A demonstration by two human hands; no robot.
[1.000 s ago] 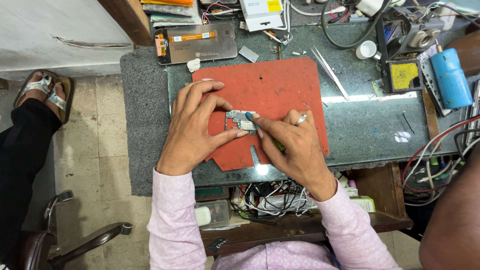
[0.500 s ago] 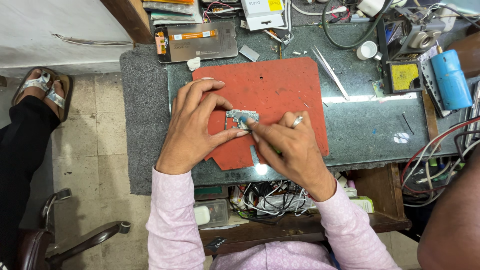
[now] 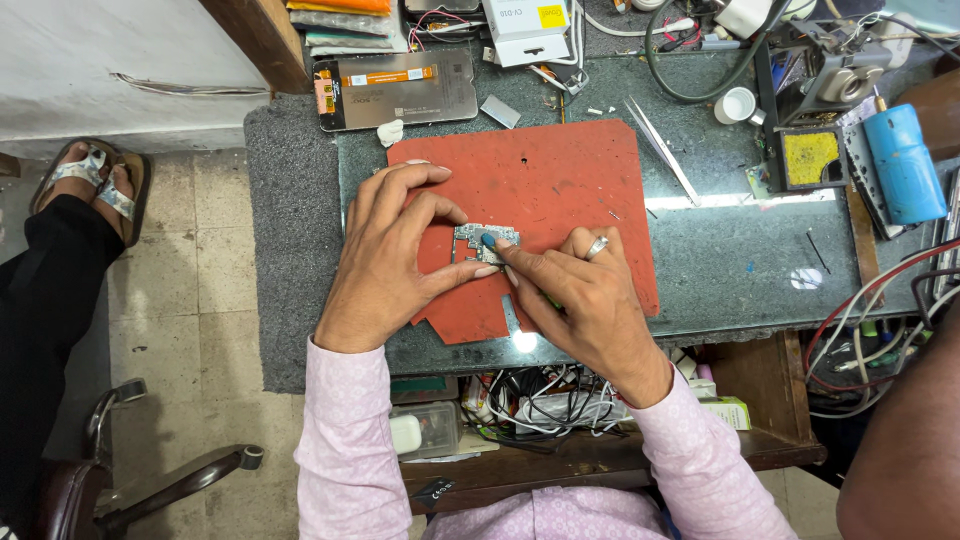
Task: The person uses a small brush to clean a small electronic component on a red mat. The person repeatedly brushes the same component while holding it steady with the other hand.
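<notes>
A small circuit board (image 3: 486,241) lies on a red work mat (image 3: 560,190) on the glass-topped bench. My left hand (image 3: 390,260) rests on the mat and pins the board's left edge with thumb and fingers. My right hand (image 3: 580,300), with a ring on one finger, holds a thin tool with a blue tip (image 3: 489,240) against the board; most of the tool is hidden under the fingers.
A phone back panel (image 3: 400,88) lies at the bench's far left. Tweezers (image 3: 660,148) lie right of the mat. A solder sponge tray (image 3: 812,158), a blue cylinder (image 3: 903,163) and tangled cables crowd the right. Another person's sandalled foot (image 3: 95,185) is on the floor.
My right hand has shifted slightly on the board with the tool tip. My left hand stays in place on the board.
</notes>
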